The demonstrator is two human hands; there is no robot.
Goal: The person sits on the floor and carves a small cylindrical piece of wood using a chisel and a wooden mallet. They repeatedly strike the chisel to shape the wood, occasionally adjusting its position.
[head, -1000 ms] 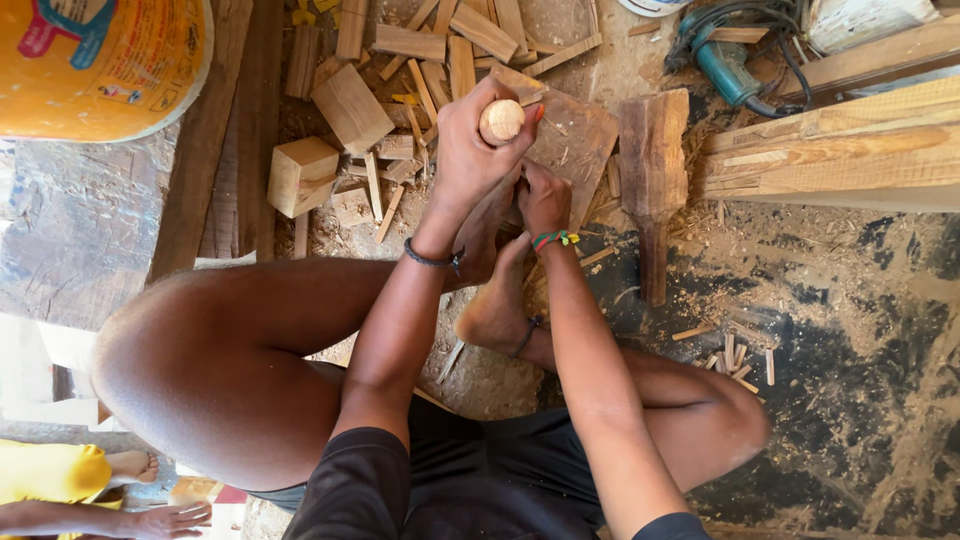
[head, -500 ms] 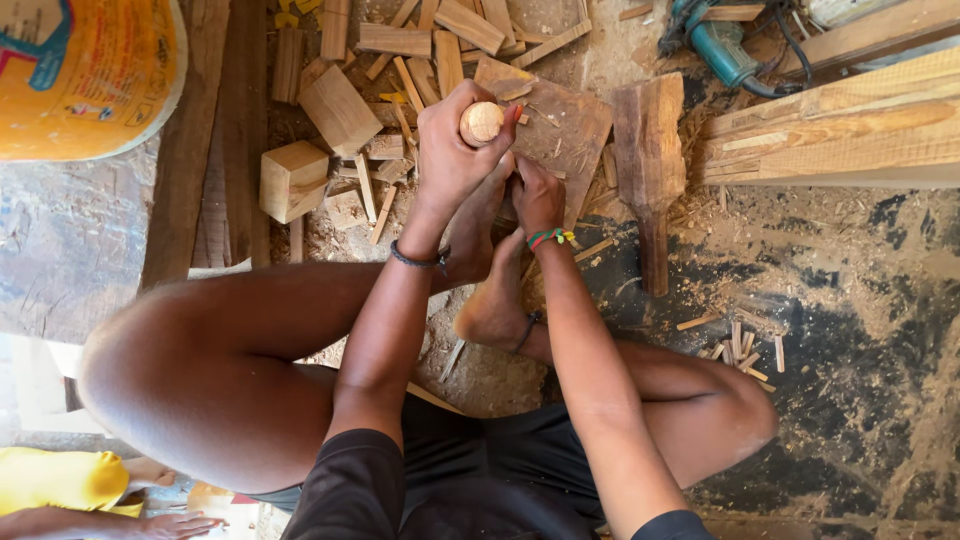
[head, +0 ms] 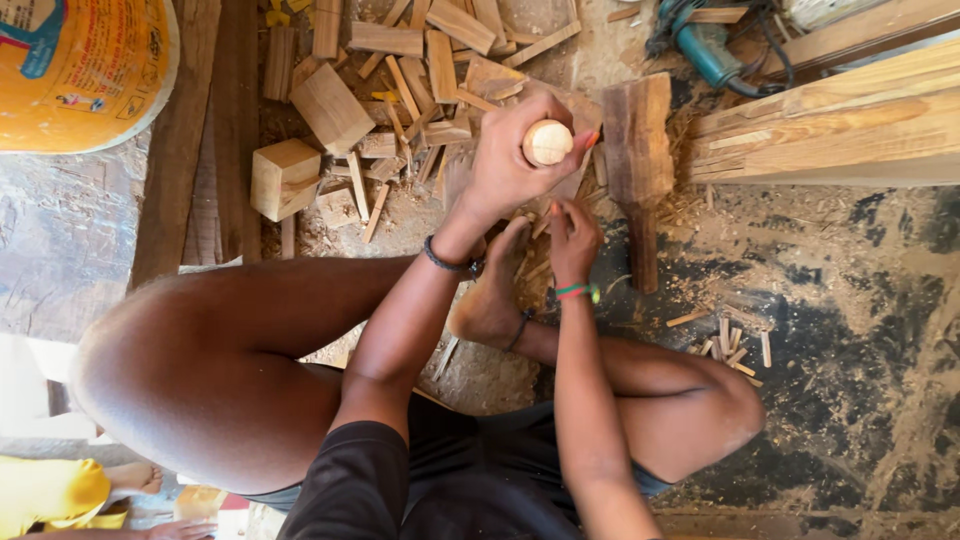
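Sitting at the far left, a large yellow-orange drum point(head: 75, 65) fills the upper corner, with a long wooden plank point(head: 180, 150) running down the floor just beside it. Next comes a pale wooden cube point(head: 284, 177) and, above it, a flat block point(head: 330, 105) lying tilted among a heap of thin offcut sticks point(head: 420, 60). The person's bent knee point(head: 200, 360) spans the lower left. Near the middle, the left hand point(head: 510, 160) is raised over the scraps and wrapped tightly around a round-ended wooden handle point(head: 547, 142), whose pale butt end faces the camera; a dark band circles that wrist. Just right of it and lower, the right hand point(head: 572, 235), wearing a green and red wristband, is curled down against the work beside the person's bare foot point(head: 490, 295); what it grips is hidden, so I cannot tell. Further right a rough wooden mallet point(head: 637, 160) lies on the dusty floor point(head: 850, 330), then a teal power tool point(head: 705, 45) and stacked timber beams point(head: 830, 125).
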